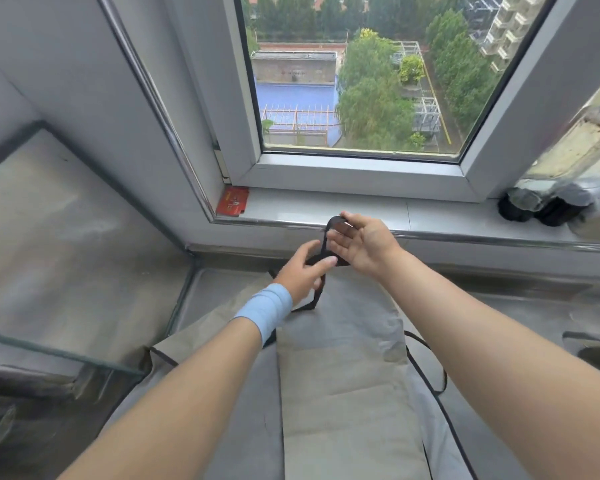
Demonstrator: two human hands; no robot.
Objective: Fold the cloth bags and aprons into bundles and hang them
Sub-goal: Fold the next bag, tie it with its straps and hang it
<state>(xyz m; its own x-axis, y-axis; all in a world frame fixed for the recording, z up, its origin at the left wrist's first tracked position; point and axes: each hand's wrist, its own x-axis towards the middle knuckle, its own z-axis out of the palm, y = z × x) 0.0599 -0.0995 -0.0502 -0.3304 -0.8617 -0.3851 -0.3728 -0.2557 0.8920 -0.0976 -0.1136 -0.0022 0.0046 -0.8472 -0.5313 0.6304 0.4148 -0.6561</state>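
Counted one folded grey-beige cloth apron (343, 375), laid lengthwise on a grey surface (534, 317) below the white windowsill (326, 206); near end cut off at the lower edge. Counted one black fabric strap (323, 244), lifted off the apron's far end. Saw the left hand (303, 271), with a light blue wristband (265, 313), pinching the strap's lower part between thumb and curled fingers. Saw the right hand (357, 242) nipping the loop's top between thumb and forefinger, remaining fingers loosely apart. Found one small red cardboard box (232, 201) on the sill's left corner, contents hidden. Noted two dark round-ended objects (534, 207) at the sill's right, too blurred to identify.
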